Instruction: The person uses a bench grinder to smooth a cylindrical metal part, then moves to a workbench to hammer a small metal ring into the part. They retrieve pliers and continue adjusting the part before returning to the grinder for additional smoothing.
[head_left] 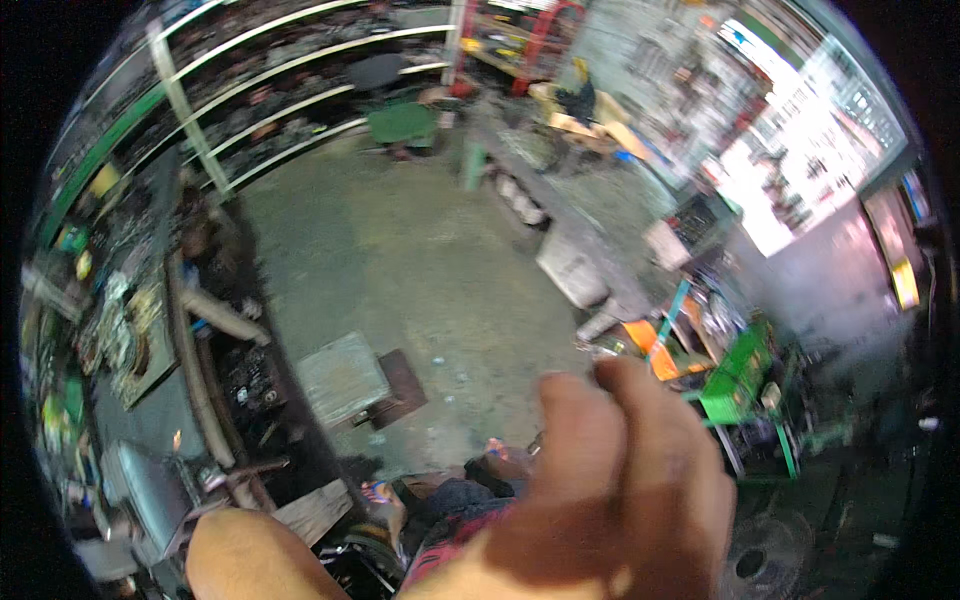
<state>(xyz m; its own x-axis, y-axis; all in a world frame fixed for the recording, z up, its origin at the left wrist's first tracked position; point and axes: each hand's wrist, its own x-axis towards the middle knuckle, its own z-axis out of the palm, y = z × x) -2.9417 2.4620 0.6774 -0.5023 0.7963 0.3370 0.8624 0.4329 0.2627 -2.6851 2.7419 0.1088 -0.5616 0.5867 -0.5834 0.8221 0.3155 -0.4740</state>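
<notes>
My right hand (625,470) is raised close in front of me, right of centre, and blurred. Its thumb and a finger point upward, slightly bent, with a narrow gap between their tips. No object shows in it, and the other fingers are mostly hidden. A bare, rounded part of my left arm (250,560) shows at the lower left edge; the left hand is out of the picture. Beyond the right hand stand a green metal machine (740,375) and an orange piece (645,345). A flat grey toothed disc (765,555) lies right of the wrist.
A pale square-topped block (345,380) stands on the floor (420,250). Cluttered benches (140,340) run along the left. A long worktable (610,200) stands at the right. Loaded shelves (300,80) and a green stool (403,123) are at the back; a bright opening (800,150) is far right.
</notes>
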